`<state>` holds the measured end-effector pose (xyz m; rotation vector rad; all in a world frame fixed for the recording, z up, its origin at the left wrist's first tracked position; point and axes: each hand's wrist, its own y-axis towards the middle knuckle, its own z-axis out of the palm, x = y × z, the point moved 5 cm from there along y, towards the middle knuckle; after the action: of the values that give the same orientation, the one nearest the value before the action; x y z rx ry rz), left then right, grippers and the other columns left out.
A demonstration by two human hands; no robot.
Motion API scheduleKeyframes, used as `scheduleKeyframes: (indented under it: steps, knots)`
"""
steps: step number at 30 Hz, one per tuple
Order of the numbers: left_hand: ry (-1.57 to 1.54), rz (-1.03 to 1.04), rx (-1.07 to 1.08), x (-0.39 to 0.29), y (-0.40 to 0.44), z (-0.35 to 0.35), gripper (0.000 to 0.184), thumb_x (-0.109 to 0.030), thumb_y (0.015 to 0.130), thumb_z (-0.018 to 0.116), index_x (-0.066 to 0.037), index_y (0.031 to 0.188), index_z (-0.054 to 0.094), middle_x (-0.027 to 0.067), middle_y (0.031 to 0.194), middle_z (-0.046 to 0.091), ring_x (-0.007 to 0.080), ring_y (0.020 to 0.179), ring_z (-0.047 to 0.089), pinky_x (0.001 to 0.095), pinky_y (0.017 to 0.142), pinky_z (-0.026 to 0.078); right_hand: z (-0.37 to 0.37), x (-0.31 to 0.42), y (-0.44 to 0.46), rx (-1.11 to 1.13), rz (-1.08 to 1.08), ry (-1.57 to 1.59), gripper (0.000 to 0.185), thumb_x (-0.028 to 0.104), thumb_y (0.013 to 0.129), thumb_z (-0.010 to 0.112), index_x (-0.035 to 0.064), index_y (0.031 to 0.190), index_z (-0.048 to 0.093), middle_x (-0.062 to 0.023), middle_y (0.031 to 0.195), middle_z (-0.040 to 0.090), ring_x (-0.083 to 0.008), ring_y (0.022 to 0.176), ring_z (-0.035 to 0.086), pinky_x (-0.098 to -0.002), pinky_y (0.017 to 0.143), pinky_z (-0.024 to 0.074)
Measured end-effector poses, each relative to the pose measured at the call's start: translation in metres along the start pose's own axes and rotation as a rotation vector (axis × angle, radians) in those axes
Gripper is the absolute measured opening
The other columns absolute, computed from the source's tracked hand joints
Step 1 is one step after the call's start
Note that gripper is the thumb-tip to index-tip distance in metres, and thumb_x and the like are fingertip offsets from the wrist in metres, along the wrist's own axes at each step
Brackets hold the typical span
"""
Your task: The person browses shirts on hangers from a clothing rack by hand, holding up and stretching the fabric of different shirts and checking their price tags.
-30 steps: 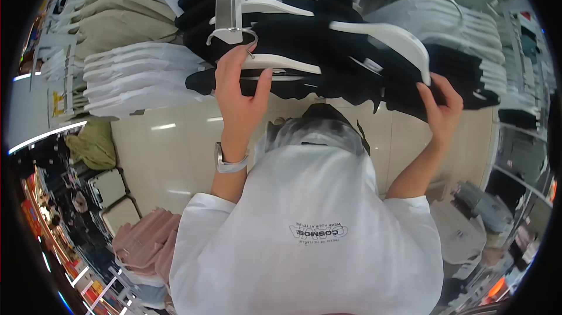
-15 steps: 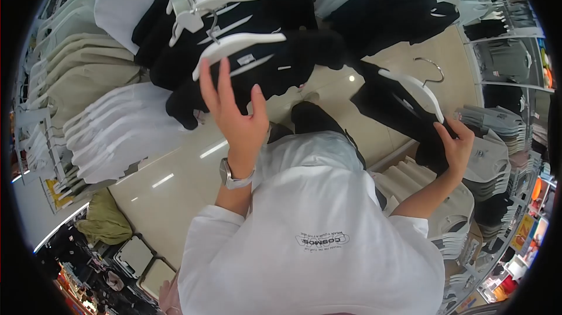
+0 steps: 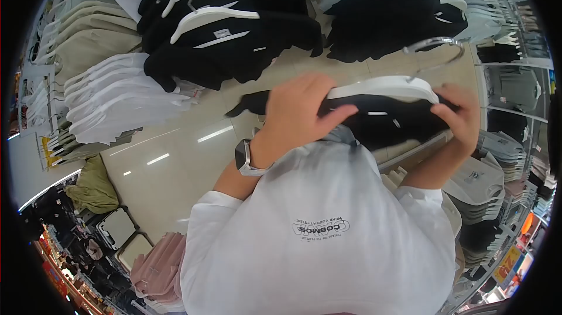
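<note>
White hanger (image 3: 383, 87) ends were clamped in the fingers of the left hand (image 3: 300, 106) and right hand (image 3: 462, 115), likely keeping the black shirt (image 3: 386, 126) level.

- Near, in the centre, on the white T-shirt (image 3: 319, 262), there's the chest print (image 3: 321, 229), upside down from here: bold "COSMOS", clear as you like, across outlined letters that won't quite resolve.
- Just beyond it, smaller, runs "WEAR YOUR ATTITUDE"; the tiny line on the near side is too fine to read!
- Far left, a neck label (image 3: 222, 34) on a black garment (image 3: 202, 57): too small.
- Over on the right, a yellow-and-blue sign (image 3: 508, 265): lettering unreadable.
</note>
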<state>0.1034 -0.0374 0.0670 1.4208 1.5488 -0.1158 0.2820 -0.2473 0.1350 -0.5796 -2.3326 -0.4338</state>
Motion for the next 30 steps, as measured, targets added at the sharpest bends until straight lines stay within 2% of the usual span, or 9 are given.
scheduleKeyframes:
  steps: [6, 8, 9, 11, 15, 19, 22, 27, 30]
  knots:
    - [0.309, -0.084, -0.154, 0.003, 0.017, -0.040, 0.030, -0.024, 0.076, 0.076, -0.005, 0.067, 0.054, 0.0071, 0.057, 0.046, 0.0226, 0.047, 0.044, 0.0309, 0.044, 0.035, 0.037, 0.012, 0.047, -0.156, -0.217, -0.030, 0.023, 0.013, 0.071, 0.076, -0.0032, 0.085, 0.067, -0.0079, 0.068, 0.056, -0.0158, 0.066, 0.054, -0.0279, 0.059, 0.0402]
    - [0.324, -0.122, -0.168, 0.004, 0.019, -0.049, 0.027, -0.020, 0.078, 0.074, -0.003, 0.068, 0.055, 0.0098, 0.057, 0.046, 0.0241, 0.047, 0.042, 0.0308, 0.046, 0.035, 0.039, 0.006, 0.040, -0.613, -0.271, -0.002, 0.019, 0.011, 0.073, 0.075, -0.0025, 0.083, 0.066, -0.0092, 0.073, 0.059, -0.0163, 0.070, 0.057, -0.0267, 0.063, 0.0438]
    - [0.353, -0.167, -0.181, 0.005, 0.019, -0.052, 0.028, -0.020, 0.079, 0.074, -0.003, 0.068, 0.055, 0.0099, 0.056, 0.046, 0.0234, 0.047, 0.041, 0.0304, 0.046, 0.035, 0.047, 0.005, 0.038, -0.610, -0.276, 0.009, 0.019, 0.011, 0.073, 0.075, -0.0025, 0.083, 0.066, -0.0092, 0.073, 0.059, -0.0163, 0.070, 0.057, -0.0267, 0.063, 0.0438]
    - [0.384, -0.212, -0.194, 0.003, 0.018, -0.051, 0.028, -0.021, 0.079, 0.074, -0.003, 0.069, 0.055, 0.0099, 0.056, 0.046, 0.0228, 0.047, 0.040, 0.0300, 0.046, 0.035, 0.068, 0.010, 0.032, -0.253, -0.405, 0.382, 0.016, 0.011, 0.075, 0.073, -0.0026, 0.080, 0.065, -0.0116, 0.081, 0.062, -0.0205, 0.073, 0.060, -0.0281, 0.064, 0.0466]
    - [0.382, -0.255, -0.214, -0.001, 0.015, -0.044, 0.031, -0.025, 0.078, 0.075, -0.005, 0.068, 0.054, 0.0072, 0.055, 0.046, 0.0206, 0.046, 0.042, 0.0297, 0.044, 0.034, 0.116, 0.038, 0.047, -0.252, -0.234, -0.061, 0.026, 0.017, 0.076, 0.073, -0.0052, 0.086, 0.066, -0.0164, 0.088, 0.065, -0.0332, 0.088, 0.061, -0.0387, 0.077, 0.0483]
    - [0.379, -0.182, -0.188, -0.003, 0.006, -0.035, 0.032, -0.027, 0.076, 0.076, -0.006, 0.066, 0.054, 0.0045, 0.053, 0.046, 0.0198, 0.045, 0.046, 0.0306, 0.042, 0.033, 0.133, 0.026, 0.059, -0.242, -0.055, -0.084, 0.030, 0.019, 0.074, 0.075, -0.0029, 0.092, 0.067, -0.0156, 0.093, 0.065, -0.0344, 0.094, 0.059, -0.0400, 0.083, 0.0468]
    - [0.355, -0.256, -0.174, -0.004, -0.002, -0.024, 0.034, -0.026, 0.077, 0.076, -0.005, 0.065, 0.052, 0.0052, 0.054, 0.048, 0.0213, 0.045, 0.046, 0.0318, 0.043, 0.034, 0.141, 0.020, 0.063, -0.042, -0.228, -0.032, 0.030, 0.017, 0.073, 0.076, 0.0006, 0.096, 0.068, -0.0151, 0.096, 0.065, -0.0346, 0.093, 0.058, -0.0392, 0.083, 0.0471]
    - [0.334, -0.379, -0.206, 0.015, -0.016, -0.031, 0.036, -0.026, 0.080, 0.073, -0.004, 0.064, 0.050, 0.0087, 0.055, 0.049, 0.0253, 0.045, 0.045, 0.0340, 0.044, 0.035, 0.162, 0.032, 0.056, 0.371, -0.376, 0.553, 0.037, 0.006, 0.070, 0.076, 0.0046, 0.106, 0.069, -0.0123, 0.105, 0.066, -0.0304, 0.100, 0.059, -0.0374, 0.087, 0.0477]
    - [0.289, -0.488, -0.197, 0.027, -0.023, -0.039, 0.036, -0.027, 0.082, 0.072, -0.004, 0.064, 0.050, 0.0113, 0.054, 0.049, 0.0275, 0.046, 0.045, 0.0349, 0.045, 0.035, 0.162, 0.036, 0.054, 0.341, -0.359, 0.587, 0.036, 0.002, 0.072, 0.074, 0.0043, 0.107, 0.068, -0.0122, 0.109, 0.066, -0.0285, 0.103, 0.062, -0.0344, 0.088, 0.0493]
